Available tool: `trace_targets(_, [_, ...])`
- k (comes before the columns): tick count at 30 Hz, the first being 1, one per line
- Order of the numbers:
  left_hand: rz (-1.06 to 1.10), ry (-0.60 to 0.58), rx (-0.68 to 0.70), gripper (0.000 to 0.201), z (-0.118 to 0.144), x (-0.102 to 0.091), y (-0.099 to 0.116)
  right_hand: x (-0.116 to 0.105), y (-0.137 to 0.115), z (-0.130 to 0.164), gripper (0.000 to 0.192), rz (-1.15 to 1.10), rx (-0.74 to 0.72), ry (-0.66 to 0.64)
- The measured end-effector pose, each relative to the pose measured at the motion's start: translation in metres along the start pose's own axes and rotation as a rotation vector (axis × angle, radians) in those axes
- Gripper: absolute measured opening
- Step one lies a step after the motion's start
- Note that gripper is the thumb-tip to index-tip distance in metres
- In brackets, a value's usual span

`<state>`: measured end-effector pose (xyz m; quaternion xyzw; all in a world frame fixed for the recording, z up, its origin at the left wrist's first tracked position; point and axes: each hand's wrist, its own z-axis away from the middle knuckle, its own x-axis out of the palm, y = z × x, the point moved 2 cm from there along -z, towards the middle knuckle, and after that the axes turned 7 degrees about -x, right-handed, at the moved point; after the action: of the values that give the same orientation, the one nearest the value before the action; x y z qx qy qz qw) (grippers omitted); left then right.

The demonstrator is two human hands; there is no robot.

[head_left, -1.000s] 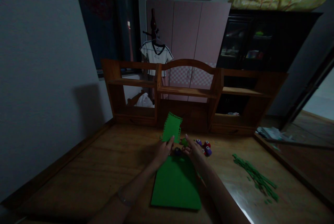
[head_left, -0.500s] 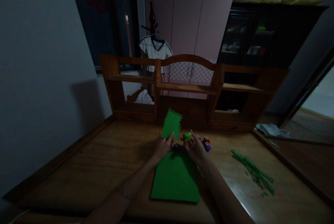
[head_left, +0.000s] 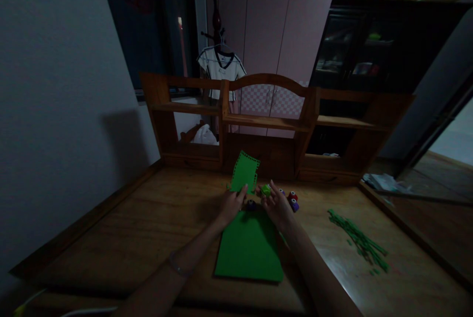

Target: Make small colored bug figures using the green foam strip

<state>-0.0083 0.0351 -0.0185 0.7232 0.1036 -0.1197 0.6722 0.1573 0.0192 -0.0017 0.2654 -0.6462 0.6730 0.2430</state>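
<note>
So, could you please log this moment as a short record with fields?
left hand: pinches the lower edge of the punched green sheet, held upright
right hand: holds a small green punch at its fingertips
under the hands: flat green sheet on the wooden desk
nearby: purple punch between the hands; red and purple punches; green strips to the right

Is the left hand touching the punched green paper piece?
Touching: the head view shows the left hand pinching the lower edge of the punched green paper piece.
</note>
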Motion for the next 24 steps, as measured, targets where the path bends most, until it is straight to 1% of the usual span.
trace_targets(2, [-0.002, 0.000, 0.001, 0.060, -0.0004, 0.0002, -0.0007, 0.0003, 0.0007, -0.0010, 0.026, -0.036, -0.005, -0.013])
trace_targets(5, [-0.006, 0.001, -0.013, 0.059, 0.0000, 0.0003, -0.0001, 0.0015, 0.0020, -0.0034, 0.020, -0.081, -0.023, -0.075])
trace_targets(9, [-0.027, 0.007, -0.002, 0.059, 0.0007, -0.0007, 0.0028, 0.0014, 0.0040, -0.0057, 0.015, -0.087, -0.026, -0.113])
trace_targets(11, [-0.041, 0.014, 0.004, 0.059, 0.0006, -0.0016, 0.0038, 0.0003, 0.0050, -0.0057, 0.016, -0.060, -0.030, -0.106])
trace_targets(15, [-0.048, 0.001, -0.009, 0.058, 0.0008, -0.0027, 0.0046, -0.0024, 0.0063, -0.0052, 0.021, -0.010, -0.088, -0.095])
trace_targets(20, [-0.043, 0.019, 0.011, 0.058, 0.0022, -0.0029, 0.0071, -0.0067, 0.0067, -0.0062, 0.025, 0.019, -0.139, -0.061])
trace_targets(22, [-0.049, 0.019, 0.022, 0.058, 0.0028, -0.0028, 0.0081, -0.0076, 0.0055, -0.0061, 0.029, 0.069, -0.152, -0.034])
trace_targets(24, [-0.047, 0.023, 0.037, 0.058, 0.0030, -0.0030, 0.0087, -0.0074, 0.0032, -0.0057, 0.030, 0.161, -0.198, -0.015])
